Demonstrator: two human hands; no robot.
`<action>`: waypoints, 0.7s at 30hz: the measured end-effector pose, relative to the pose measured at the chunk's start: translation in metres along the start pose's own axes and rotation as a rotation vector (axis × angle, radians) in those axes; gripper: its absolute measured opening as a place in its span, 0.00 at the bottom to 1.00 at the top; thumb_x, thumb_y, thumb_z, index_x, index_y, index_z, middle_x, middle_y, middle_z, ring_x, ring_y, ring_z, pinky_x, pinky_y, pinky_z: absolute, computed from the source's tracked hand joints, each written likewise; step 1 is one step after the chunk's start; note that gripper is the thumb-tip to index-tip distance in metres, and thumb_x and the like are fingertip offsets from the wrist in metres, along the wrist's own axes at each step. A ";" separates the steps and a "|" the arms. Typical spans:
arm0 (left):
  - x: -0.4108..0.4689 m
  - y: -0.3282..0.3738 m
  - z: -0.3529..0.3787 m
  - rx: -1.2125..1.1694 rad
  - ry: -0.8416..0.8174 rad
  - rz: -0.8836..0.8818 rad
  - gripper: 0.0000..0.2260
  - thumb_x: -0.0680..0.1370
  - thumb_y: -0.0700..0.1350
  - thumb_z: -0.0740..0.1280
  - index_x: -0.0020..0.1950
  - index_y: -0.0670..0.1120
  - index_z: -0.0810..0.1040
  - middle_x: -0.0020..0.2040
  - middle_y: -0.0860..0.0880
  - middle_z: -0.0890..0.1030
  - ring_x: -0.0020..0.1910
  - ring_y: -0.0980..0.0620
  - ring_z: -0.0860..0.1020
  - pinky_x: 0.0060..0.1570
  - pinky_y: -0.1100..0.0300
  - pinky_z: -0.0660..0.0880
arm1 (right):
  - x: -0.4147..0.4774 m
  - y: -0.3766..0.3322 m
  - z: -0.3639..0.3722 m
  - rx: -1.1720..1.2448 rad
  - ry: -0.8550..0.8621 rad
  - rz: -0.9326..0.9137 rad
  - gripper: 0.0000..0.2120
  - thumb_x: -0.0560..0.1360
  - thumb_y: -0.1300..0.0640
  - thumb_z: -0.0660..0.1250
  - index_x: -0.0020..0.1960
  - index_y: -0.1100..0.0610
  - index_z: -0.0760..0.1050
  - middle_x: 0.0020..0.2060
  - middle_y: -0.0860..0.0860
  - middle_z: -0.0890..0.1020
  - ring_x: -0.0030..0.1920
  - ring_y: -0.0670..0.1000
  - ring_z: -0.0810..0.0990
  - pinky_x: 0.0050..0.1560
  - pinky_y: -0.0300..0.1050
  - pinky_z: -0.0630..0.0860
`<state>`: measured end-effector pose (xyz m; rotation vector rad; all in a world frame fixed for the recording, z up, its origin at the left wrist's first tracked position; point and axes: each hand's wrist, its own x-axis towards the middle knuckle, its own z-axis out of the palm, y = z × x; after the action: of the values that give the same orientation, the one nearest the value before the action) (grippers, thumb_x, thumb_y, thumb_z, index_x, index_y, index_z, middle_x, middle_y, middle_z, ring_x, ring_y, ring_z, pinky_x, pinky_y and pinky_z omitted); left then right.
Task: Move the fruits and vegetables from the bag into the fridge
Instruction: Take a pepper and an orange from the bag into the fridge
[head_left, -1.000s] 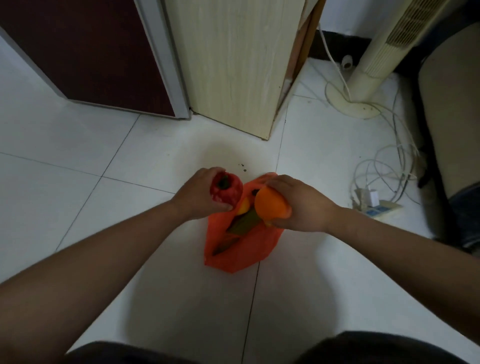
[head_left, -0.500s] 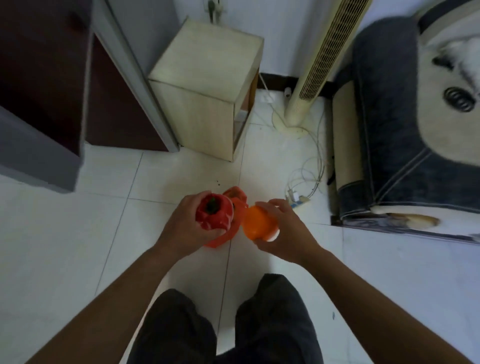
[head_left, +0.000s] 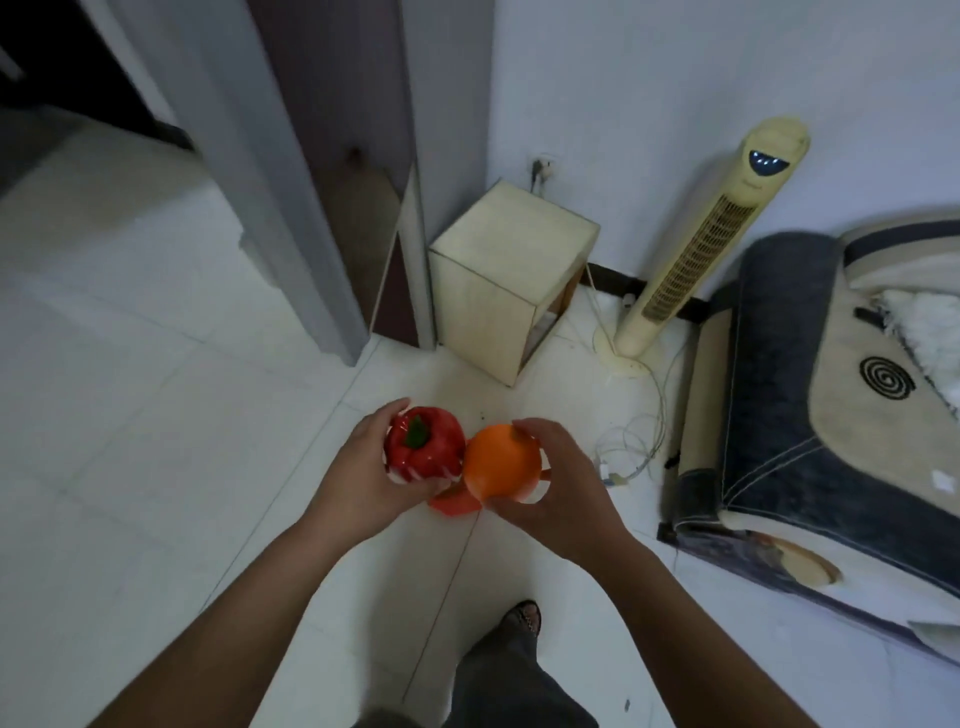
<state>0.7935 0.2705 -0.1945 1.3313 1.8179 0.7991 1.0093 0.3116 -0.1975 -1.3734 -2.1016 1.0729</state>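
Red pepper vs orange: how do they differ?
Colour: the red pepper is glossy red with a green stem facing the camera; the orange is plain orange, no stem showing. Shape: the red pepper is lobed, the orange round. Holder: left hand grips the red pepper, right hand the orange. Shared: both are held side by side above the floor.

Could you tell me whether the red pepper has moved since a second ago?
Yes. The red pepper, gripped by the left hand, has risen well clear of the orange bag on the floor.
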 end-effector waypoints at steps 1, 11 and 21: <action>-0.012 -0.005 -0.008 -0.028 0.021 -0.012 0.42 0.59 0.54 0.79 0.69 0.54 0.65 0.62 0.56 0.69 0.61 0.54 0.71 0.61 0.52 0.74 | -0.004 -0.008 0.006 -0.017 -0.005 -0.021 0.37 0.60 0.40 0.74 0.65 0.47 0.65 0.63 0.46 0.70 0.60 0.47 0.70 0.55 0.49 0.77; -0.204 -0.098 -0.137 -0.109 0.347 -0.120 0.40 0.57 0.58 0.79 0.66 0.54 0.68 0.60 0.56 0.70 0.60 0.54 0.72 0.59 0.52 0.75 | -0.077 -0.146 0.148 -0.057 -0.199 -0.259 0.38 0.63 0.40 0.75 0.67 0.46 0.62 0.65 0.46 0.68 0.61 0.47 0.69 0.54 0.42 0.70; -0.282 -0.159 -0.233 -0.061 0.558 -0.179 0.39 0.60 0.55 0.77 0.68 0.54 0.67 0.60 0.56 0.68 0.59 0.54 0.72 0.51 0.64 0.74 | -0.085 -0.236 0.244 -0.009 -0.298 -0.417 0.35 0.64 0.46 0.77 0.64 0.43 0.61 0.61 0.41 0.66 0.59 0.43 0.68 0.51 0.30 0.68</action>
<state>0.5722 -0.0577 -0.1443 0.9419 2.2765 1.2001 0.7398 0.0909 -0.1586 -0.7563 -2.4583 1.1378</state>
